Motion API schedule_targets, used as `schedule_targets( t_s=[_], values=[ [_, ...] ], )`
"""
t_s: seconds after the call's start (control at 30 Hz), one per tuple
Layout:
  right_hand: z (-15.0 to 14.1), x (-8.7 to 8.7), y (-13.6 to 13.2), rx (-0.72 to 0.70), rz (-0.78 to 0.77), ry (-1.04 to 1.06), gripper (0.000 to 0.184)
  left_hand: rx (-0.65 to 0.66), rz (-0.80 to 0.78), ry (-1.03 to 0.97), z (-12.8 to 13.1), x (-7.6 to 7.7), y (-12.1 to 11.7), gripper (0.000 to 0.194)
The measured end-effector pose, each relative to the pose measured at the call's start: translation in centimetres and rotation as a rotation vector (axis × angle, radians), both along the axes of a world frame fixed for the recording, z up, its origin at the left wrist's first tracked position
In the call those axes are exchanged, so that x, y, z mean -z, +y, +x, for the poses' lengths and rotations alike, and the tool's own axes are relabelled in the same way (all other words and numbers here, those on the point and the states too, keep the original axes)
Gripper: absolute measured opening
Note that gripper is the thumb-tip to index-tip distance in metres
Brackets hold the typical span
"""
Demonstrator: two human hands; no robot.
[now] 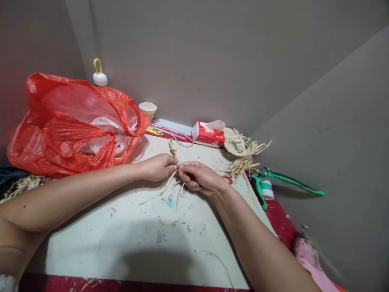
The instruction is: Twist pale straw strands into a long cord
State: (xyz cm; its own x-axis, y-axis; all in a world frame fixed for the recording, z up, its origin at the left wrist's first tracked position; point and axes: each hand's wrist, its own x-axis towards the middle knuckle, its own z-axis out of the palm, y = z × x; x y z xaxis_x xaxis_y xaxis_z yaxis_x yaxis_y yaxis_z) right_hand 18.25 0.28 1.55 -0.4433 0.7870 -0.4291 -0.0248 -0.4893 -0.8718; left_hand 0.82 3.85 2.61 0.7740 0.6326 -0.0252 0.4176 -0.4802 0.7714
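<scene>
Over the middle of the white board, my left hand (pixel 161 167) and my right hand (pixel 200 177) meet, fingertips pinched together. Between them they grip a braid of pale dried straw (pixel 173 150), whose knotted finished length points away toward the back. Loose flat strands (pixel 165 187) hang from the pinch toward me, some below each hand. My left thumb presses down on the straw; the right thumb and forefinger hold it from the other side. The exact crossing of the strands is hidden by my fingertips.
A red plastic bag (pixel 73 129) bulges at the left, beside a paper cup (pixel 148 108). Behind are a red tissue pack (pixel 209 133) and a coiled straw braid (pixel 235 142). Green-handled shears (pixel 294 182) and a small white bottle (pixel 267 190) lie right. Straw scraps dot the board (pixel 91 239).
</scene>
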Motion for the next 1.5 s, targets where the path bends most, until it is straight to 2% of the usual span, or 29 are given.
schedule_targets(
  t_s=[0.17,0.37,0.5,0.63,0.83,1.1,1.2,1.33,1.4,1.5],
  values=[
    [-1.2,0.3,-0.4,0.065,0.100,-0.155,0.023,0.040,-0.218,0.016,-0.2,-0.3,0.1,0.018],
    [-2.0,0.9,-0.5,0.112,0.153,-0.269,0.020,-0.040,-0.792,-0.095,-0.5,-0.3,0.5,0.013],
    [-2.3,0.8,-0.5,0.139,0.185,-0.300,0.019,-0.077,-0.904,-0.174,-0.5,-0.3,0.9,0.011],
    [-2.3,0.6,-0.6,0.152,0.154,-0.249,0.018,-0.166,-0.973,-0.227,0.1,-0.1,-0.2,0.010],
    [-1.7,0.4,-0.7,0.151,0.019,-0.111,0.027,-0.289,-0.842,-0.260,1.7,0.8,-3.1,0.012],
    [-1.9,0.4,-1.0,0.118,0.043,-0.087,0.031,-0.327,-0.601,-0.193,2.0,1.1,-4.0,0.010],
    [-1.5,0.5,-0.8,0.090,0.028,-0.058,0.029,-0.301,-0.636,-0.205,2.1,0.6,-4.0,0.005],
    [-0.9,0.4,-0.6,0.117,-0.007,0.039,0.030,-0.212,-0.718,-0.090,1.3,-1.1,-3.0,0.017],
    [-0.7,0.3,-0.5,0.123,-0.015,0.086,0.029,-0.231,-0.605,-0.007,0.6,-1.8,-1.9,0.021],
    [-0.5,0.2,-0.4,0.098,-0.014,0.112,0.023,-0.463,-0.127,-0.141,-0.1,-1.7,-0.5,0.017]
  ],
)
